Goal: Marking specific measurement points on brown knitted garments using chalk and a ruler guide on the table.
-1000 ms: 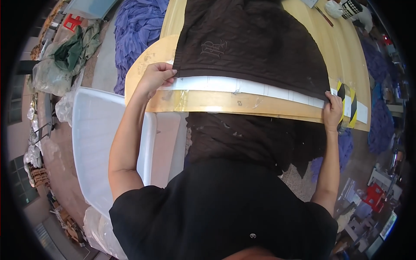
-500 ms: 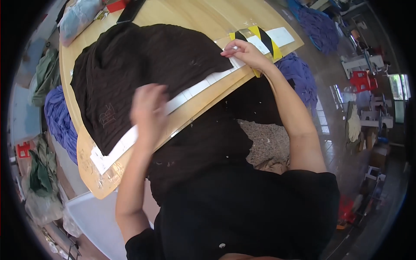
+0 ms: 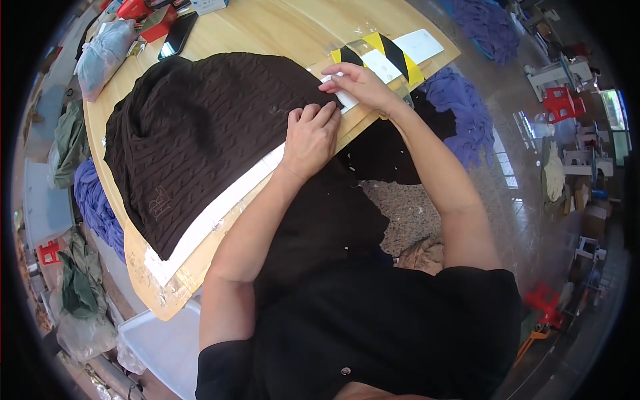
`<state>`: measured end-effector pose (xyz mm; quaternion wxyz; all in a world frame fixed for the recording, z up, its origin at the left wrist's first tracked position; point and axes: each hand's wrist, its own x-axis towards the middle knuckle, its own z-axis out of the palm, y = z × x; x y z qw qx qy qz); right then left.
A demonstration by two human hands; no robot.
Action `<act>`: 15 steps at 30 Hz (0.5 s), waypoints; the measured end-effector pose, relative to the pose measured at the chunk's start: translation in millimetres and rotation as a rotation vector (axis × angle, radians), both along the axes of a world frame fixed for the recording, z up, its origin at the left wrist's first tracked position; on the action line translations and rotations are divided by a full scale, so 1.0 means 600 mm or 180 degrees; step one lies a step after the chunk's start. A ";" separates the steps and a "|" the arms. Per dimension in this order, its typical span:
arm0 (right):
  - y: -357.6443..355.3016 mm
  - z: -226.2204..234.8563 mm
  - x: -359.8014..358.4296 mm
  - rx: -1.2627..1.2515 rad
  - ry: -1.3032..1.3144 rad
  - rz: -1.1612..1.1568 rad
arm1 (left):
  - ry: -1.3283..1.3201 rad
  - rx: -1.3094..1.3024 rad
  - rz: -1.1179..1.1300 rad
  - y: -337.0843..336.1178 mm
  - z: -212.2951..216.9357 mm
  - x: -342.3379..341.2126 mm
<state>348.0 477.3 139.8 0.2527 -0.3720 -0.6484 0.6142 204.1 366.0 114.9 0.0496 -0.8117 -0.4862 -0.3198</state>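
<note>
A dark brown cable-knit fabric piece [image 3: 207, 127] lies spread on the wooden table, with pale line marks near its left end. Its near edge runs along a white ruled strip [image 3: 220, 207]. My left hand [image 3: 312, 137] is at the right corner of the knit, bent fingers gripping its edge; the thumb is hidden. Just beyond it, my right hand [image 3: 360, 85] hovers over the strip near that corner. Its fingers are curled in a pinch, and whatever is between them is too small to make out.
Yellow-and-black tape [image 3: 393, 57] crosses the strip's right end. A phone [image 3: 177, 37], a red box [image 3: 158, 24] and a filled plastic bag [image 3: 107, 57] sit at the far left. More dark fabric [image 3: 320, 220] hangs over my lap. Purple fabric heaps [image 3: 460, 113] flank the table.
My left hand has swept right and away from me, from the middle of the strip to the knit's right corner. My right hand stays near that corner. The view has shifted slightly.
</note>
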 end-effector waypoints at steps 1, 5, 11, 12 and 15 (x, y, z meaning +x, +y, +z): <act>-0.002 -0.003 0.001 -0.0009 0.0008 0.0007 | 0.0028 0.0006 0.0002 0.001 0.000 0.001; -0.015 -0.008 0.008 0.0431 0.0459 -0.0903 | 0.0138 -0.0056 -0.0022 -0.001 0.004 0.006; -0.055 0.007 0.007 0.0255 0.0058 -0.0371 | 0.0766 -0.0414 0.0521 -0.028 0.002 0.048; -0.052 0.003 0.012 0.0230 0.0046 -0.0205 | 0.0812 -0.0546 0.0569 -0.032 -0.006 0.053; -0.043 -0.011 0.022 0.0351 -0.0096 -0.0177 | 0.0830 -0.0410 0.0572 -0.039 -0.013 0.057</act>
